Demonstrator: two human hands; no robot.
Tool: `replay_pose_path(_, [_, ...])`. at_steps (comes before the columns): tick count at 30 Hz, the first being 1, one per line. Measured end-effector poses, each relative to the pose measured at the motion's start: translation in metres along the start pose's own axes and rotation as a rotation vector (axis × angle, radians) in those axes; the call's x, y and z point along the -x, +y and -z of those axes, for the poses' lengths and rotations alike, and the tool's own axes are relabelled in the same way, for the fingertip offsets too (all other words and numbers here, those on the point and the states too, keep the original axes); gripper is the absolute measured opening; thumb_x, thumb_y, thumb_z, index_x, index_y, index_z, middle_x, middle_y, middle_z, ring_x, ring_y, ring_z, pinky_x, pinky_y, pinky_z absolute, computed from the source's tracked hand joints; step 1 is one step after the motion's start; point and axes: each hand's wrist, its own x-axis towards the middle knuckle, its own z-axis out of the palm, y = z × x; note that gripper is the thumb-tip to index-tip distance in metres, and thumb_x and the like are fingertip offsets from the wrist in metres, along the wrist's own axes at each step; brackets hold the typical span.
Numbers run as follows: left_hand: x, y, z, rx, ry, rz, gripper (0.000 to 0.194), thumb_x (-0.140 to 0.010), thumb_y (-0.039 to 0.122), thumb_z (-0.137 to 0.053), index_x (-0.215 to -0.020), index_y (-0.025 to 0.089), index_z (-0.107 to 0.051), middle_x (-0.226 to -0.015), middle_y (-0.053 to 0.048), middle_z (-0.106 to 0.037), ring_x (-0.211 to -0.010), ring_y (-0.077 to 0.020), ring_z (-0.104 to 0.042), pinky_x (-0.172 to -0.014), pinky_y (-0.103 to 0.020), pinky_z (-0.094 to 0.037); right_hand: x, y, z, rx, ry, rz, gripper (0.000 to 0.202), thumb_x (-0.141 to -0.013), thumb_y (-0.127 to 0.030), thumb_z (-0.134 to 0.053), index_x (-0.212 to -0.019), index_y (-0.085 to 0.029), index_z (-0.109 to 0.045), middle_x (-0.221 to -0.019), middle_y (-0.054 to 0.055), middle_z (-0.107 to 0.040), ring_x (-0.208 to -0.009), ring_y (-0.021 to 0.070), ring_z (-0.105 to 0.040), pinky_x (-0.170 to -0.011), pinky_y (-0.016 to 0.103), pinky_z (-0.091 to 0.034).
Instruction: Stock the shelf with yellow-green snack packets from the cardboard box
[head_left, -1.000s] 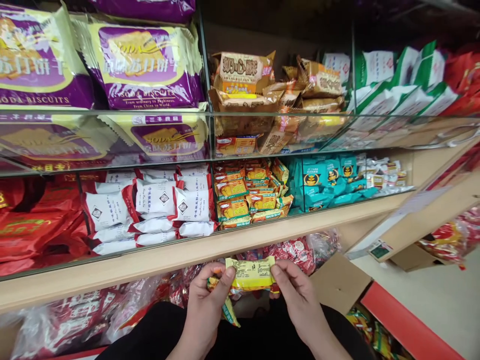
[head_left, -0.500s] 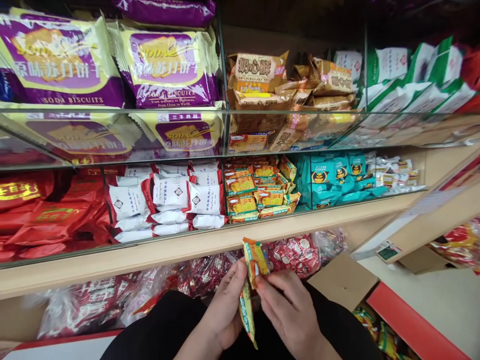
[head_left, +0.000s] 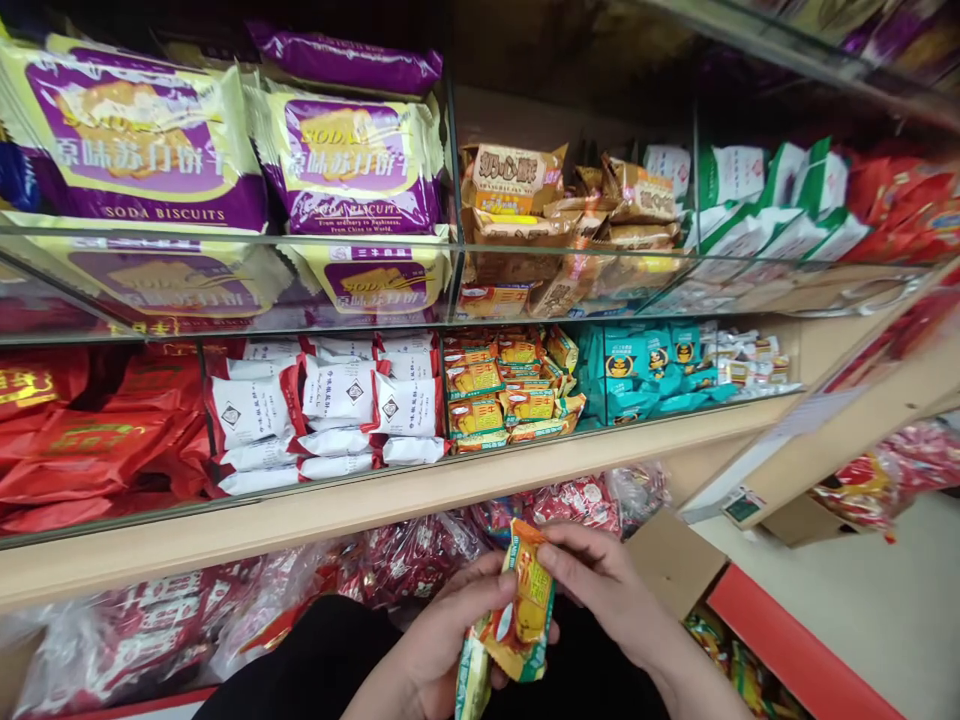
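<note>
My left hand [head_left: 461, 625] is closed on yellow-green biscuit packets, its thumb lying over the front one. That front biscuit packet [head_left: 527, 605] stands tilted with its printed face toward me. A second packet [head_left: 472, 672] pokes out below it, partly hidden by my fingers. The thumb and fingers of my right hand [head_left: 600, 580] pinch the upper right edge of the front packet. Matching small packets [head_left: 506, 390] are stacked in a compartment of the lower shelf, ahead of my hands.
Glass-fronted shelves hold purple soda biscuit packs [head_left: 352, 165], white-and-red packets [head_left: 337, 395] and teal packets [head_left: 637, 365]. Bagged red packets [head_left: 150, 620] lie under the wooden shelf edge [head_left: 375, 508]. An open carton [head_left: 780, 640] with yellow-green packets stands at lower right.
The front packet has turned so its printed face shows. My right hand has moved up to its top edge. The camera view has shifted slightly, with more of the right side showing.
</note>
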Motion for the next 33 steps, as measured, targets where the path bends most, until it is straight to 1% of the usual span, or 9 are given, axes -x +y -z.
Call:
replay_pose_path(3, [-0.001, 0.0, 0.0, -0.011, 0.1, -0.031, 0.037, -0.064, 0.04, -0.071, -0.092, 0.019, -0.06, -0.071, -0.006, -0.07, -0.051, -0.0167, -0.066, -0.035, -0.016, -0.036, 0.001, 0.004, -0.002, -0.048, 0.124, -0.024, 0.027, -0.078, -0.042, -0.057, -0.075, -0.016, -0.061, -0.057, -0.004, -0.049, -0.045, 0.0059, -0.039, -0.04, 0.018, -0.031])
replay_pose_path(7, [-0.001, 0.002, 0.0, 0.002, 0.145, -0.177, 0.036, -0.06, 0.028, -0.077, -0.09, 0.021, -0.059, -0.076, -0.003, -0.07, -0.056, -0.0124, -0.063, -0.044, -0.017, -0.04, 0.008, 0.013, -0.001, 0.027, 0.249, 0.013, 0.027, -0.079, -0.043, -0.054, -0.075, -0.017, -0.058, -0.06, -0.003, -0.051, -0.049, 0.0094, -0.046, -0.048, 0.022, -0.039])
replay_pose_path(10, [0.003, 0.004, -0.001, -0.065, 0.134, -0.201, 0.025, -0.063, 0.025, -0.075, -0.078, 0.021, -0.056, -0.069, 0.0, -0.068, -0.054, -0.0111, -0.061, -0.045, -0.017, -0.037, 0.018, 0.011, 0.006, 0.038, 0.188, 0.015, 0.023, -0.078, -0.042, -0.055, -0.078, -0.02, -0.059, -0.067, -0.001, -0.056, -0.059, 0.0122, -0.052, -0.053, 0.023, -0.044])
replay_pose_path(14, [0.007, 0.006, -0.004, -0.245, 0.119, -0.234, 0.022, -0.061, 0.025, -0.076, -0.075, 0.019, -0.059, -0.062, 0.003, -0.061, -0.049, -0.0071, -0.055, -0.042, -0.016, -0.034, 0.029, -0.005, 0.018, 0.059, -0.059, -0.018, 0.038, -0.073, -0.036, -0.063, -0.11, -0.029, -0.056, -0.09, 0.002, -0.064, -0.075, 0.0163, -0.06, -0.059, 0.026, -0.049])
replay_pose_path(16, [0.007, 0.007, -0.004, -0.224, 0.121, -0.255, 0.024, -0.063, 0.028, -0.074, -0.077, 0.019, -0.058, -0.067, 0.003, -0.063, -0.05, -0.0082, -0.057, -0.042, -0.016, -0.034, 0.026, -0.017, 0.024, 0.22, -0.102, 0.006, 0.032, -0.072, -0.036, -0.064, -0.102, -0.027, -0.062, -0.091, 0.003, -0.066, -0.078, 0.0187, -0.061, -0.066, 0.029, -0.05])
replay_pose_path(22, [0.001, 0.011, -0.002, -0.165, 0.24, -0.316, 0.024, -0.069, 0.033, -0.068, -0.085, 0.02, -0.055, -0.073, 0.0, -0.064, -0.055, -0.0104, -0.062, -0.046, -0.017, -0.033, -0.042, -0.066, 0.036, 0.885, 0.552, 0.446, 0.036, -0.075, -0.044, -0.058, -0.1, -0.019, -0.063, -0.083, 0.006, -0.066, -0.065, 0.0181, -0.059, -0.064, 0.031, -0.048])
replay_pose_path(24, [0.0, 0.01, -0.003, -0.164, 0.232, -0.301, 0.023, -0.069, 0.033, -0.068, -0.083, 0.019, -0.055, -0.075, 0.0, -0.064, -0.054, -0.0099, -0.061, -0.045, -0.017, -0.032, -0.072, -0.079, 0.035, 1.093, 0.68, 0.612, 0.033, -0.079, -0.039, -0.055, -0.1, -0.015, -0.063, -0.081, 0.008, -0.065, -0.068, 0.0194, -0.058, -0.067, 0.032, -0.047])
replay_pose_path(26, [0.001, 0.009, -0.005, -0.165, 0.216, -0.282, 0.024, -0.068, 0.031, -0.069, -0.082, 0.019, -0.055, -0.074, 0.001, -0.062, -0.054, -0.0097, -0.06, -0.045, -0.017, -0.032, -0.098, -0.087, 0.034, 1.29, 0.704, 0.667, 0.029, -0.08, -0.031, -0.052, -0.1, -0.012, -0.062, -0.083, 0.011, -0.063, -0.077, 0.0227, -0.057, -0.071, 0.033, -0.045])
replay_pose_path(33, [0.003, 0.002, -0.003, -0.213, 0.152, -0.255, 0.024, -0.068, 0.03, -0.068, -0.085, 0.019, -0.056, -0.073, 0.003, -0.057, -0.056, -0.01, -0.06, -0.044, -0.017, -0.032, -0.139, -0.085, 0.035, 1.557, 0.702, 0.449, 0.023, -0.079, -0.026, -0.053, -0.093, -0.01, -0.062, -0.09, 0.014, -0.053, -0.067, 0.0212, -0.055, -0.057, 0.029, -0.04])
